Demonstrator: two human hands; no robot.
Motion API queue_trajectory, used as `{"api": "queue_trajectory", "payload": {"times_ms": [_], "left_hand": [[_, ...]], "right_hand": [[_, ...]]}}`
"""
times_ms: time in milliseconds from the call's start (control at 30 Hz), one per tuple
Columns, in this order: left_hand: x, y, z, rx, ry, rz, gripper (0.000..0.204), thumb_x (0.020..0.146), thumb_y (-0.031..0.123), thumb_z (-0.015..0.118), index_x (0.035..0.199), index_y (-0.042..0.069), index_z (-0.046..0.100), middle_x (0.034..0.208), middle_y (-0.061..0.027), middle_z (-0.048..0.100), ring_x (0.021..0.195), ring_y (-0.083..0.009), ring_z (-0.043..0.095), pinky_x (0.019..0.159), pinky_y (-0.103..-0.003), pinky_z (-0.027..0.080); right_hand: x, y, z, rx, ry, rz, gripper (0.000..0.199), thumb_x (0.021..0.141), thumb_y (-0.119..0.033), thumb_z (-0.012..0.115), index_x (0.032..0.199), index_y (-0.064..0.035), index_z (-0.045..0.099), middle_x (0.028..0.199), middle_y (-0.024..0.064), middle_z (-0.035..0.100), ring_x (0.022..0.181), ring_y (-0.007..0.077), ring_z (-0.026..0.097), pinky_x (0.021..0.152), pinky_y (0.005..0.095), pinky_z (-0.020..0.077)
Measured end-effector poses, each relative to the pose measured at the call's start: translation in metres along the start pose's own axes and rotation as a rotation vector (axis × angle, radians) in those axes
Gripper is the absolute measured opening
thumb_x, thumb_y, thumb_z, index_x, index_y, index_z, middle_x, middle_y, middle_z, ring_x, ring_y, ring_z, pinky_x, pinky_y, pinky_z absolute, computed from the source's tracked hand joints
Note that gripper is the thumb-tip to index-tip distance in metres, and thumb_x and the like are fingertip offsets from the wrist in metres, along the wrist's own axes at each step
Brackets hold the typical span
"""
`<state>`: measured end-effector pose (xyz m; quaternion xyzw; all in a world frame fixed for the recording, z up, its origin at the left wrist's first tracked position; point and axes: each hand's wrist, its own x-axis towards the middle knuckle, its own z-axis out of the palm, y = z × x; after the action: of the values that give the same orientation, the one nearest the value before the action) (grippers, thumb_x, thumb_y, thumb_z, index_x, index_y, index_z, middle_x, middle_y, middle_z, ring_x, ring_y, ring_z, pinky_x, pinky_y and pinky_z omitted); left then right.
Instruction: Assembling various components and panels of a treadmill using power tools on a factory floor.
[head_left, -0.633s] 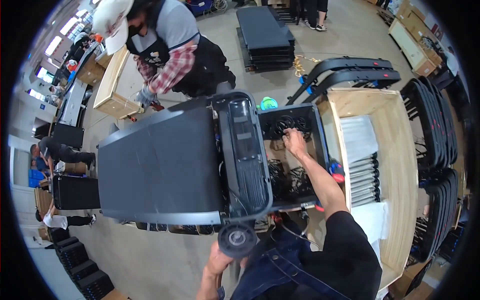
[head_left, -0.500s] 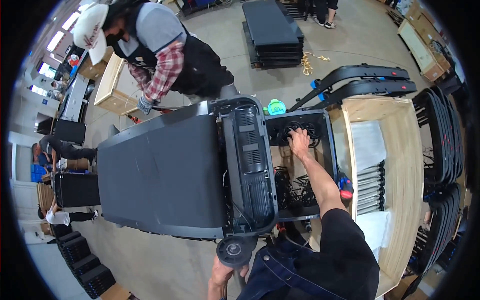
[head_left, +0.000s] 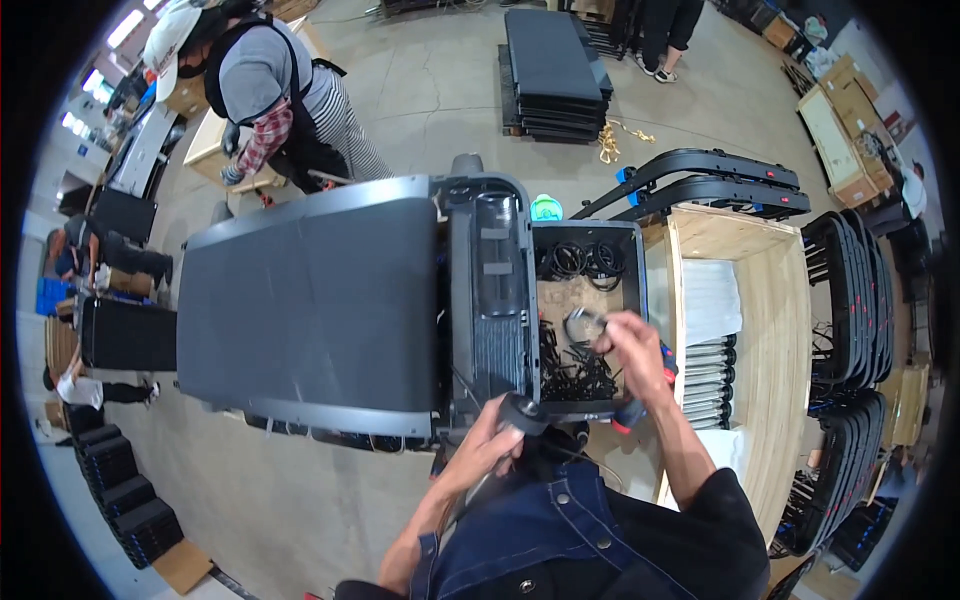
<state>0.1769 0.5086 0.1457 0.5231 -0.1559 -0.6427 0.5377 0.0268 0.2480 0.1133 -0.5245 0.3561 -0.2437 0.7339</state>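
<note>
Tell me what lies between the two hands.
In the head view, the black bin's near rim and loose black cables lie between left hand and right hand.

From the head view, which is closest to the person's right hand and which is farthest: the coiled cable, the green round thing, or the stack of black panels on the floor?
1. Coiled cable: held in the right hand, over the bin.
2. Green round thing: just beyond the bin's far end.
3. Stack of black panels: far off on the floor.
</note>
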Motion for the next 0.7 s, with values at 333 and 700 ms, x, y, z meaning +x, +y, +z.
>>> {"api": "queue_trajectory", "payload": {"times_ms": [333, 700], "left_hand": [[-0.045, -0.044, 0.016, 0.135, -0.080, 0.084, 0.073, 0.098, 0.034, 0.062, 0.151, 0.006, 0.020, 0.082, -0.0065, 0.054, 0.056, -0.0102, 0.050, 0.048, -0.026, 0.041], [-0.083, -0.066, -0.007, -0.031, 0.093, 0.179, 0.079, 0.093, 0.039, 0.070, 0.148, 0.005, 0.023, 0.076, -0.0065, 0.057, 0.051, -0.0114, 0.053, 0.044, -0.026, 0.042]], "right_hand": [[-0.133, -0.022, 0.054, -0.248, -0.358, 0.136, 0.020, 0.095, -0.016, 0.066, 0.102, 0.0026, 0.070, 0.085, 0.0058, 0.068, 0.080, 0.0123, 0.064, 0.075, 0.0280, 0.0520], [-0.183, 0.004, 0.119, -0.766, -0.304, -0.248, 0.021, 0.081, -0.011, 0.080, 0.084, -0.0005, 0.062, 0.071, 0.0050, 0.063, 0.070, 0.0142, 0.058, 0.063, 0.0299, 0.0450]]}}
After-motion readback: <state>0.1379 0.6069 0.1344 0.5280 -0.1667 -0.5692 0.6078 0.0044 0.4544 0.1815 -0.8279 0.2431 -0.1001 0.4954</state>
